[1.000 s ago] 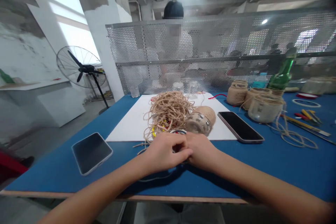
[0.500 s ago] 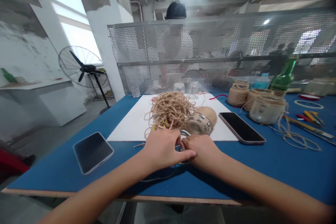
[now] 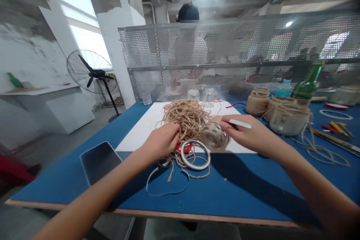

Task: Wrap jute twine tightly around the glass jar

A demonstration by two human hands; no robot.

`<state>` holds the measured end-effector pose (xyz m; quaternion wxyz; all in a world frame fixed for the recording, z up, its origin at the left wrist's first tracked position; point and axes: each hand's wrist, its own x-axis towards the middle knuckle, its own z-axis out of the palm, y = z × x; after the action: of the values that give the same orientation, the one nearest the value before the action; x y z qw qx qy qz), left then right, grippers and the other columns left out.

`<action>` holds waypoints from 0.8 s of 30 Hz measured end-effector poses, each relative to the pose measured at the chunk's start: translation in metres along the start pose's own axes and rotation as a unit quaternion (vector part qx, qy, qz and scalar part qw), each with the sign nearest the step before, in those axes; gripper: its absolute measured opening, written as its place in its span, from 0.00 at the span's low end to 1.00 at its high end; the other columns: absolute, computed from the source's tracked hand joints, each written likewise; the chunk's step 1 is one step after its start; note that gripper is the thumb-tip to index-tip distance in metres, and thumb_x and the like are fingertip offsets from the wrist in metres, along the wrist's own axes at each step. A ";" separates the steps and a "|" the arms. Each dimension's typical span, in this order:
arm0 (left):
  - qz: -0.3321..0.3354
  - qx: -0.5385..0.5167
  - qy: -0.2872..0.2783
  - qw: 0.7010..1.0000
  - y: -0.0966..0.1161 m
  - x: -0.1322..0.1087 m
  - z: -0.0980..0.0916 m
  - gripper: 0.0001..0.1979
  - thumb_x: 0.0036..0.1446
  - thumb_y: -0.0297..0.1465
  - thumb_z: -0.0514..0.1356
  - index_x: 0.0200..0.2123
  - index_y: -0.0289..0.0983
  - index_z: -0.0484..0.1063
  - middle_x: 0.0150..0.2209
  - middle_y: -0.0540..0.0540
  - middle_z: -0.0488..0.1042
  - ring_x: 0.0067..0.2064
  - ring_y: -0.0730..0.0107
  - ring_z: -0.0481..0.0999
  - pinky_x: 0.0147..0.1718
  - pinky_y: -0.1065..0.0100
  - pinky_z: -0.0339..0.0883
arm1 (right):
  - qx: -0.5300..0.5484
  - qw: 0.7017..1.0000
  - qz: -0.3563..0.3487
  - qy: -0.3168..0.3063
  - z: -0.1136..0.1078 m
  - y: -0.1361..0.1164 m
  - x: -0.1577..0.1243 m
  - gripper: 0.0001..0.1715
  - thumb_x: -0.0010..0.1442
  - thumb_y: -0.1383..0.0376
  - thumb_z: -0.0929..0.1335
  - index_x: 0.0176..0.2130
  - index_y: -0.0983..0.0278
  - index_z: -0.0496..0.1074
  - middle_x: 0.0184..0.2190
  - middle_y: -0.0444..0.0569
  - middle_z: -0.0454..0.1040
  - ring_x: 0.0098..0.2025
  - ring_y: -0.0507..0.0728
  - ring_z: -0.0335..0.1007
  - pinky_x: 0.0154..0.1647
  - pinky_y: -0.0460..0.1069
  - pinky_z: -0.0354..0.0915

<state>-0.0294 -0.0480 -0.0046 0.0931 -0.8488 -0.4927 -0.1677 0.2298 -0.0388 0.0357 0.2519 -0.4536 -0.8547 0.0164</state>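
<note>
My left hand [image 3: 163, 143] presses into the tangled jute twine [image 3: 187, 120], its fingers closed on the strands. My right hand [image 3: 249, 129] reaches across to a glass jar [image 3: 214, 135] lying on its side, part-wrapped in twine, with fingertips on its wrapped end. A white strip of tape [image 3: 240, 123] lies along those fingers. In front of the pile sit a white tape roll [image 3: 195, 155] and a red ring [image 3: 184, 147]. A loose white strip [image 3: 165, 184] curls on the table. The white board [image 3: 140, 131] lies under all this.
A dark phone [image 3: 99, 162] lies on the blue table [image 3: 56, 183] near my left forearm. Several twine-wrapped jars [image 3: 288, 120] stand to the right, beside a green bottle [image 3: 308, 87] and hand tools [image 3: 337, 130]. A person [image 3: 191, 45] sits behind a perforated metal screen [image 3: 225, 56].
My hands have parted: the left moved onto the twine and the right onto the jar. The white tape roll, now uncovered, shows in front of the pile. The right-hand phone is out of sight.
</note>
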 end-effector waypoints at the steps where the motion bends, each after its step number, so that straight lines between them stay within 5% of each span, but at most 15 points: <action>1: -0.002 0.006 -0.026 1.000 -0.002 -0.004 -0.002 0.09 0.59 0.31 0.46 0.33 0.37 0.64 0.29 0.48 0.68 0.30 0.69 0.67 0.28 0.70 0.60 | 0.006 1.000 0.005 0.008 0.000 0.007 0.002 0.16 0.59 0.59 0.58 0.24 0.62 0.63 0.21 0.43 0.67 0.25 0.51 0.59 0.27 0.46 0.52; 7: 0.051 0.045 -0.067 0.995 -0.012 -0.013 0.007 0.09 0.59 0.32 0.48 0.39 0.37 0.65 0.37 0.44 0.67 0.37 0.67 0.68 0.34 0.68 0.63 | -0.008 1.000 -0.019 0.020 0.015 0.042 0.023 0.11 0.55 0.64 0.59 0.28 0.63 0.67 0.28 0.46 0.70 0.32 0.53 0.63 0.33 0.47 0.57; 12: 0.034 0.076 -0.092 0.992 -0.023 0.014 0.019 0.12 0.57 0.35 0.50 0.42 0.37 0.64 0.37 0.43 0.69 0.39 0.63 0.69 0.35 0.66 0.63 | -0.049 0.996 -0.070 0.002 0.028 0.047 0.033 0.11 0.57 0.64 0.59 0.33 0.65 0.68 0.33 0.52 0.70 0.38 0.57 0.64 0.41 0.51 0.59; 17: 0.022 0.116 -0.079 0.990 -0.029 0.045 0.020 0.25 0.55 0.41 0.53 0.55 0.42 0.54 0.45 0.40 0.70 0.38 0.61 0.73 0.31 0.68 0.64 | -0.053 0.994 -0.098 0.015 0.036 0.041 0.032 0.15 0.59 0.62 0.59 0.43 0.67 0.66 0.41 0.55 0.69 0.45 0.58 0.62 0.47 0.53 0.58; 20: 0.035 0.149 -0.052 0.987 -0.028 0.055 0.021 0.18 0.57 0.41 0.50 0.48 0.39 0.63 0.33 0.47 0.74 0.32 0.68 0.74 0.30 0.73 0.62 | -0.047 0.995 -0.089 -0.010 0.038 0.041 0.032 0.16 0.60 0.60 0.58 0.43 0.66 0.66 0.40 0.54 0.69 0.44 0.58 0.62 0.46 0.53 0.58; 24: 0.030 0.154 -0.013 0.987 -0.036 0.069 0.028 0.18 0.61 0.35 0.43 0.38 0.32 0.69 0.32 0.48 0.73 0.37 0.69 0.73 0.35 0.72 0.61 | -0.045 0.996 -0.077 -0.027 0.037 0.040 0.030 0.17 0.60 0.59 0.57 0.42 0.65 0.67 0.39 0.53 0.69 0.43 0.57 0.63 0.46 0.53 0.58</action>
<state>-0.0236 0.0347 -0.0047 0.2213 -0.8409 -0.4881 -0.0754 0.2306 0.0158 0.0056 0.2081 -0.3969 -0.8935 -0.0292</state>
